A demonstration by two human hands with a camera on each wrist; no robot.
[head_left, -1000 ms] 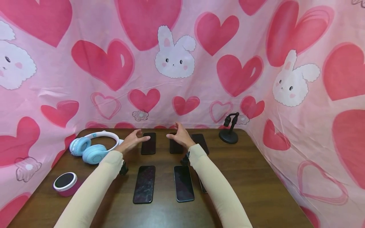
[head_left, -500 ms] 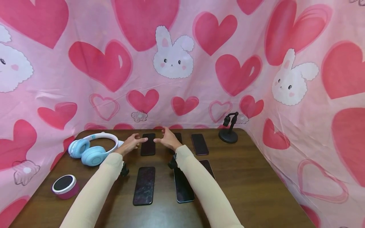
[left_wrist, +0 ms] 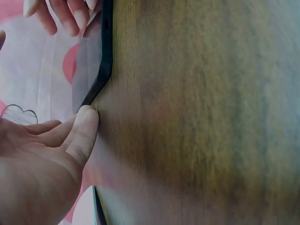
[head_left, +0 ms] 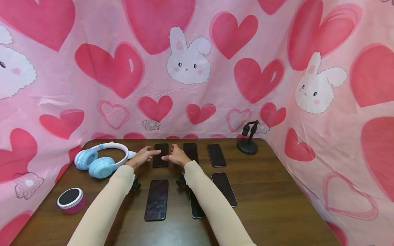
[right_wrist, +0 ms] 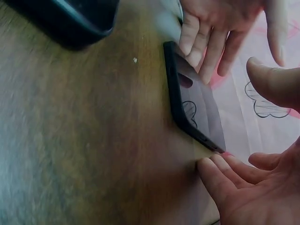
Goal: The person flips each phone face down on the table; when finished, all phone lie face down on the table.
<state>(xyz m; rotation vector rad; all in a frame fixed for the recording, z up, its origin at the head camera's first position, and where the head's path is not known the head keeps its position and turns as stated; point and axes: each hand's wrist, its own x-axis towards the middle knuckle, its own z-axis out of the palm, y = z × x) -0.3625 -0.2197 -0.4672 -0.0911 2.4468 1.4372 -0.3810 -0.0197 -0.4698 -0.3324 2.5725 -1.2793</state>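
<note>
A black smartphone [head_left: 160, 162] lies face up in the back row, left end, between my two hands. My left hand [head_left: 142, 156] is at its left side, thumb stretched over the screen. My right hand [head_left: 178, 156] is at its right side, its thumb above the screen too. In the left wrist view, the left fingertips [left_wrist: 87, 115] rest on the wood by the phone's edge [left_wrist: 107, 56]. The right wrist view has the right fingertips [right_wrist: 206, 164] low at the table near the phone [right_wrist: 194, 101], neither hand gripping it.
More phones lie in two rows: back middle [head_left: 191, 152], back right [head_left: 217, 155], front left [head_left: 156, 201], front middle [head_left: 196, 206], partly under the right sleeve, and front right [head_left: 224, 188]. Blue headphones [head_left: 103, 166], a round pink speaker [head_left: 72, 201] and a black stand [head_left: 247, 146] surround them.
My right hand has moved left from the back middle phone to the right side of the back left phone, uncovering phones on the right. The left hand has stayed nearly in place.
</note>
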